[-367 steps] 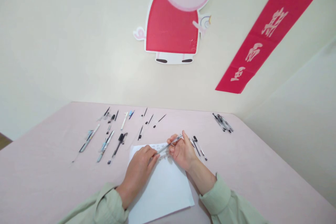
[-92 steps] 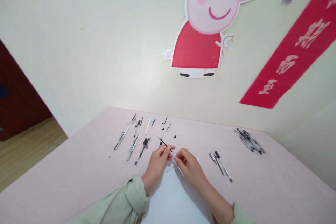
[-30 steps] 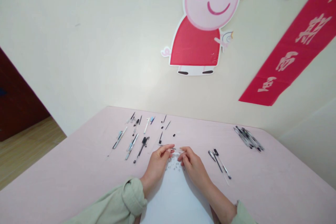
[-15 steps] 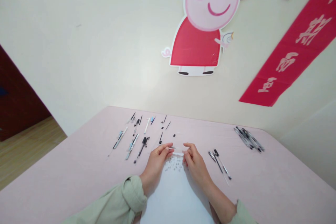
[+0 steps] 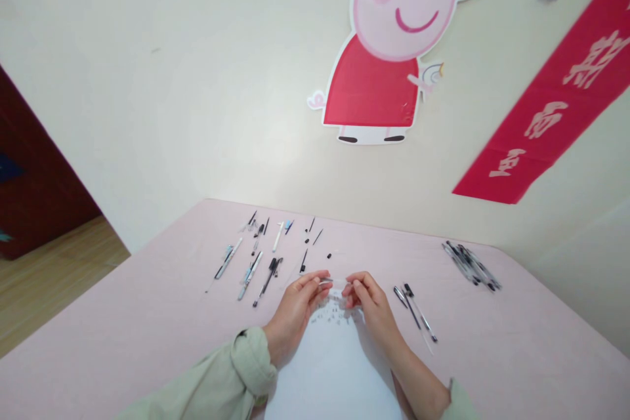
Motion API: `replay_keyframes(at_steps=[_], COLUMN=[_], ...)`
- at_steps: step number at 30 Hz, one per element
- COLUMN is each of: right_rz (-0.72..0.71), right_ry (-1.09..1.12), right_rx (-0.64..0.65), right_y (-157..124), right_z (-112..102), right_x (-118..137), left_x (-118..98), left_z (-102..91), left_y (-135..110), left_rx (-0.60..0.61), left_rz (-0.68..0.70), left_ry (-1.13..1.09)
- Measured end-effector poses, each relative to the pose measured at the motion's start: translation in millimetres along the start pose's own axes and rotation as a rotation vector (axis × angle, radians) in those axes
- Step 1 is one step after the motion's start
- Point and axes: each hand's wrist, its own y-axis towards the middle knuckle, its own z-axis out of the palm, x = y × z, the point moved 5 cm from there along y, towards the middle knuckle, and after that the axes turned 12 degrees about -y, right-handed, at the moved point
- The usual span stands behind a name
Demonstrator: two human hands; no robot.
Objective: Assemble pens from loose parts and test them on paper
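My left hand (image 5: 297,307) and my right hand (image 5: 370,302) are held close together above the far edge of a white sheet of paper (image 5: 335,367) that carries small scribbles. Both pinch the ends of a thin clear pen part (image 5: 337,283) that runs level between their fingertips. Loose pens and pen parts (image 5: 260,256) lie in rows on the pink table (image 5: 147,328) just beyond my left hand. Two black pens (image 5: 414,307) lie just right of my right hand.
A bundle of black pens (image 5: 472,265) rests near the table's far right corner. The cream wall behind bears a cartoon pig cutout (image 5: 388,46) and a red banner (image 5: 556,98). A wooden floor and dark doorway (image 5: 34,223) show at the left.
Since one second ago the hands have stayed together over the paper's far edge, still pinching the thin part. The view has shifted slightly.
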Motion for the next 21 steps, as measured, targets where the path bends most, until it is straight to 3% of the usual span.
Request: replay_keyframes(at_steps=[12, 16, 21], right_rz=[0.253, 0.288, 0.259], right_ry=[0.618, 0.697, 0.708], right_rx=[0.297, 0.369, 0.345], right_y=[-9.3, -9.8, -7.1], right_z=[18.4, 20.8, 19.0], right_x=[3.1, 4.3, 4.8], left_x=[0.8, 0.9, -0.1], left_z=[3.5, 3.8, 6.3], left_y=[-2.3, -3.0, -5.7], left_rx=[0.054, 0.058, 0.113], left_rz=[-0.043, -0.076, -0.068], left_ry=[-0.061, -0.065, -0.058])
